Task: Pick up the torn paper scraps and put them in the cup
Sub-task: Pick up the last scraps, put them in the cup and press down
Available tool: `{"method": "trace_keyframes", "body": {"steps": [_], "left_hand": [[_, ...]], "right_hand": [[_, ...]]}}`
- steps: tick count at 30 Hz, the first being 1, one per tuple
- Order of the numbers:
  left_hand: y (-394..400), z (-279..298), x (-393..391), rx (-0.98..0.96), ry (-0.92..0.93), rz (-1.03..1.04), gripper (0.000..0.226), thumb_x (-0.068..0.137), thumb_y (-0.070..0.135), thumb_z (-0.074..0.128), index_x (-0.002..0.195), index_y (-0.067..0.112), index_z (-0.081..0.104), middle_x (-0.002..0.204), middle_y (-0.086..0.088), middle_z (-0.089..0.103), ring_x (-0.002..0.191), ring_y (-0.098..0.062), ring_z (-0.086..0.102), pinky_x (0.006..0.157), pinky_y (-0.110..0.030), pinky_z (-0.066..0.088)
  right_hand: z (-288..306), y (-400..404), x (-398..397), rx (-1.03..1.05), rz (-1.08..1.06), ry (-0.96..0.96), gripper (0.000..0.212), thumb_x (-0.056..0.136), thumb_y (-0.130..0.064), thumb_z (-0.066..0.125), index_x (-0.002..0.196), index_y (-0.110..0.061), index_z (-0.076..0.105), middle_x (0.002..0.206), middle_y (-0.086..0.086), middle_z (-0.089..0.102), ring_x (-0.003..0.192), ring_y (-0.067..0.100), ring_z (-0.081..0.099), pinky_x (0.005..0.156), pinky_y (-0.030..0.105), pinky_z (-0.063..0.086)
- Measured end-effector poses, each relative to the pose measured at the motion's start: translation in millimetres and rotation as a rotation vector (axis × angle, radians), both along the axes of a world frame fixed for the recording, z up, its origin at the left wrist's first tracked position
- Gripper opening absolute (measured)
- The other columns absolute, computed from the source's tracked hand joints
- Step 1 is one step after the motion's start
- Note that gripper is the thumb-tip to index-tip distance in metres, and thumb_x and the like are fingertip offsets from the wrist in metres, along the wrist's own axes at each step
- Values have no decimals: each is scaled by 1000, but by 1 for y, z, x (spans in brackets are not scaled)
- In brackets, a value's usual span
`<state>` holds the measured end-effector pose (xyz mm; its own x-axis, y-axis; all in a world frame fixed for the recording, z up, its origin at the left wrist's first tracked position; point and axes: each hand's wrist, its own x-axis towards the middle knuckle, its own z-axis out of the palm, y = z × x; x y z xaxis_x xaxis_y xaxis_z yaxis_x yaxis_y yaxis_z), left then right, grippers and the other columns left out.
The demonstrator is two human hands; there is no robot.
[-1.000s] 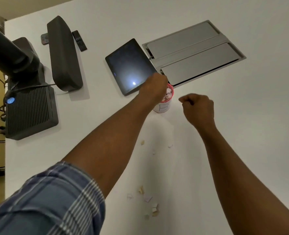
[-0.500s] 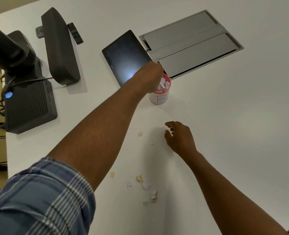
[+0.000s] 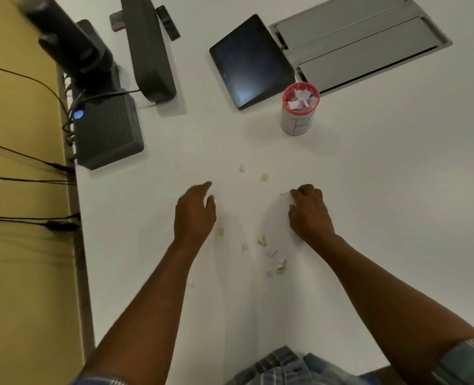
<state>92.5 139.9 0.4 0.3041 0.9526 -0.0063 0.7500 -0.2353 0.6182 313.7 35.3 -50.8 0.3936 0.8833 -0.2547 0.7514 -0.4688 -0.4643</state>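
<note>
A white cup (image 3: pixel 299 113) with a red rim and a handwritten letter stands on the white table (image 3: pixel 369 204), full of paper scraps. Several torn scraps lie loose on the table: two small ones (image 3: pixel 264 177) beyond my hands and a cluster (image 3: pixel 274 259) between my forearms. My left hand (image 3: pixel 194 215) hovers low over the table, blurred, fingers apart, with nothing seen in it. My right hand (image 3: pixel 309 212) rests knuckles-up with fingers curled onto the table beside a small white scrap (image 3: pixel 283 193); whether the fingertips pinch a scrap is hidden.
A dark tablet (image 3: pixel 251 61) lies just behind the cup, next to a grey metal floor-box lid (image 3: pixel 361 43). Black devices (image 3: pixel 105 126) and a speaker bar (image 3: pixel 149 48) stand at the table's left edge, with cables running off to the left.
My left hand left the cup and came back down to the table near the scraps. My right hand moved slightly nearer and curled its fingers. The camera tilted, so the whole scene shifted.
</note>
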Motion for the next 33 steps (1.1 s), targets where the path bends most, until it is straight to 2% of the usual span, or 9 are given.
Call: {"method": "trace_keyframes", "body": {"steps": [3,7,13,15,18,22,26,29,33], "left_hand": [[-39,-12,-48,-92,99,62,43,89,9,58,132,6,52,130,-14,58,119,-29,55,103,-41,44],[-92,-15,-91,-103,172,87,47,88,8,60,133,3,49,135,-17,52,128,-31,44,109,-34,35],[-163,-24,-118,-130,209,134,51,88,14,62,135,3,46,142,-14,46,133,-28,39,110,-37,36],[-177,-27,-124,-175,215,240,57,88,18,62,139,4,40,143,-13,41,133,-28,37,107,-36,40],[-179,-32,-132,-296,220,454,71,85,24,67,142,4,31,140,-14,35,127,-31,39,101,-37,44],[-162,-37,-132,-386,182,506,72,82,24,71,140,2,34,133,-17,35,120,-33,45,101,-40,45],[-127,-36,-112,-434,163,567,76,77,24,75,138,4,35,132,-18,34,121,-36,41,99,-39,44],[-102,-35,-93,-421,171,482,71,80,20,70,140,10,33,131,-18,32,119,-36,41,99,-38,42],[-83,-36,-70,-381,93,336,58,83,10,67,136,15,44,124,-16,35,114,-31,45,98,-32,42]], "right_hand": [[3,-15,-20,-13,115,-27,26,92,-9,46,115,-3,58,121,11,50,111,27,45,77,34,48],[6,-44,-45,-14,296,10,26,95,-20,48,116,-8,57,123,10,51,110,25,47,77,28,42],[7,-88,-55,-98,127,67,90,71,-54,75,141,-16,35,135,8,37,124,27,39,89,41,49],[4,-100,-57,-170,83,60,107,64,-55,80,145,-16,23,138,11,30,125,30,36,88,42,49],[-1,-108,-64,-181,83,61,114,63,-51,83,147,-15,14,139,12,24,124,32,38,88,44,49],[-3,-100,-79,-145,87,120,104,68,-41,83,147,-17,19,137,10,27,115,28,49,86,40,50],[-3,-80,-88,-80,20,210,79,78,-31,75,143,-22,30,131,6,32,103,28,55,84,35,49],[-2,-62,-91,-35,23,219,61,82,-23,71,135,-20,40,125,6,37,102,27,55,83,33,48],[-3,-41,-90,-16,60,202,42,87,-18,64,127,-14,50,119,7,43,103,26,54,81,30,47]]}}
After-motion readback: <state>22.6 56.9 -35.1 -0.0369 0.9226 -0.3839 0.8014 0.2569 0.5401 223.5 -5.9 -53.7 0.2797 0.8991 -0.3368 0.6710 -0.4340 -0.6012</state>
